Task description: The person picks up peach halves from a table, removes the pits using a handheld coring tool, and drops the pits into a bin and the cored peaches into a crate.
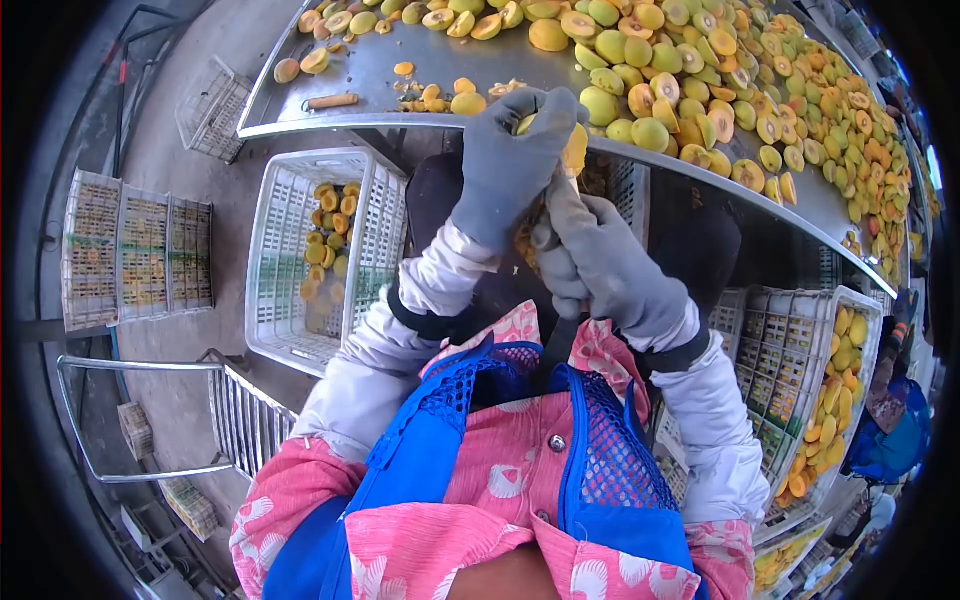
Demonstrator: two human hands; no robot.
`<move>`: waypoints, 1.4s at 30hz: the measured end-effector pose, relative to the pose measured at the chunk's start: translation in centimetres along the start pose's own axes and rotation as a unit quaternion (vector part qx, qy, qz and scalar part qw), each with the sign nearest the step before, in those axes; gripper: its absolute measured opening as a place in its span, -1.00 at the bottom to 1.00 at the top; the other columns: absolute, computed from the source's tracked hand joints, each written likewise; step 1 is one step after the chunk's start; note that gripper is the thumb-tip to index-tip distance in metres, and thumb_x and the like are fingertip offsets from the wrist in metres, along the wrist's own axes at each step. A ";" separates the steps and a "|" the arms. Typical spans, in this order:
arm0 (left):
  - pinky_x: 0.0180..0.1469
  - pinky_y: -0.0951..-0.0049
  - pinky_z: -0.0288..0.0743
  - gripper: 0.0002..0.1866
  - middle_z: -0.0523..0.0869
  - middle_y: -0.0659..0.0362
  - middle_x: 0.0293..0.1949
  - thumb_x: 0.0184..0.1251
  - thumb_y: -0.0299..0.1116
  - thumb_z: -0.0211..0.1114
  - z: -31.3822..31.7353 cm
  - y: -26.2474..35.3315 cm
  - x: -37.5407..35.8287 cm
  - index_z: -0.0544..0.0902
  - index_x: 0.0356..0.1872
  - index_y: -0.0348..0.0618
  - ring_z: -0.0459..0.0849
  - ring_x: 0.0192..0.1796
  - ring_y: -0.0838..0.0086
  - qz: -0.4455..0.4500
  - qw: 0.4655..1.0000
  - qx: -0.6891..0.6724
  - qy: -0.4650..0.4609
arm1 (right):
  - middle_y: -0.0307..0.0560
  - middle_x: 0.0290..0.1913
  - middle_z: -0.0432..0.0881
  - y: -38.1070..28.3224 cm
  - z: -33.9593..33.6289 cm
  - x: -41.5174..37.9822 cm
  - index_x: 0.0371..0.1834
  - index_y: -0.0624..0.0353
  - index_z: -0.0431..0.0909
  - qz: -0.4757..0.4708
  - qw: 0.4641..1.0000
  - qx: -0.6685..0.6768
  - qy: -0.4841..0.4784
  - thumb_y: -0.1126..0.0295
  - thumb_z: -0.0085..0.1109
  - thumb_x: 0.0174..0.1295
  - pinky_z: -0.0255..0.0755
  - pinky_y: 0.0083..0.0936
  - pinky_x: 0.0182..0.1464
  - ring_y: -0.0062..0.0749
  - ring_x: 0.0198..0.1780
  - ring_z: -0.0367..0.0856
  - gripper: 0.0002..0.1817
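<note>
My left hand (515, 160), in a grey glove, is closed around a yellow peach piece (574, 152) at the table's front edge. Its cut orange flesh shows between the fingers. Just below and to the right, my gloved right hand (610, 255) is closed on a knife, whose short pale blade (573, 184) points up against the peach. Fingers hide the knife's handle. Beyond both hands, halved and whole peaches (690, 75) are heaped on the metal table (450, 62). Small peach scraps (432, 97) lie left of my left hand.
A tool with a wooden handle (331, 101) lies near the table edge. At my left stands a white crate (357, 250) with peach halves inside; a filled crate (835, 400) stands at my right. A metal-framed chair (215, 400) and stacked crates (140, 252) are farther left.
</note>
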State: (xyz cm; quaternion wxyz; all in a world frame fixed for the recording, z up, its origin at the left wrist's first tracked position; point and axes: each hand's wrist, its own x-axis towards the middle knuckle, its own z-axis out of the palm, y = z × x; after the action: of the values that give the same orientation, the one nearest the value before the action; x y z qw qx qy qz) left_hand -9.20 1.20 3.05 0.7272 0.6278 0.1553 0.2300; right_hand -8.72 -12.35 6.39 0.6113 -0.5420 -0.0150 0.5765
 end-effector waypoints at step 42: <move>-0.23 0.56 0.56 -0.65 0.75 0.10 -0.35 0.50 -0.23 0.12 0.7 -1.8 2.9 0.69 -0.27 -0.36 0.68 -0.33 0.54 -0.045 0.970 -0.004 -0.241 | -0.51 -0.64 -0.02 1.2 -3.0 1.2 -0.37 -0.10 0.25 0.035 0.958 0.205 -0.196 -0.22 -0.27 0.47 -0.18 -0.69 -0.70 -0.78 -0.72 -0.14 -0.53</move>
State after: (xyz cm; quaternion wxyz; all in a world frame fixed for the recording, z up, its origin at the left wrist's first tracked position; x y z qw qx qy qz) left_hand -6.18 1.93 1.61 0.7552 0.6543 0.0027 0.0397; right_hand -7.24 -13.72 3.63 0.6740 -0.2814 0.0026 0.6831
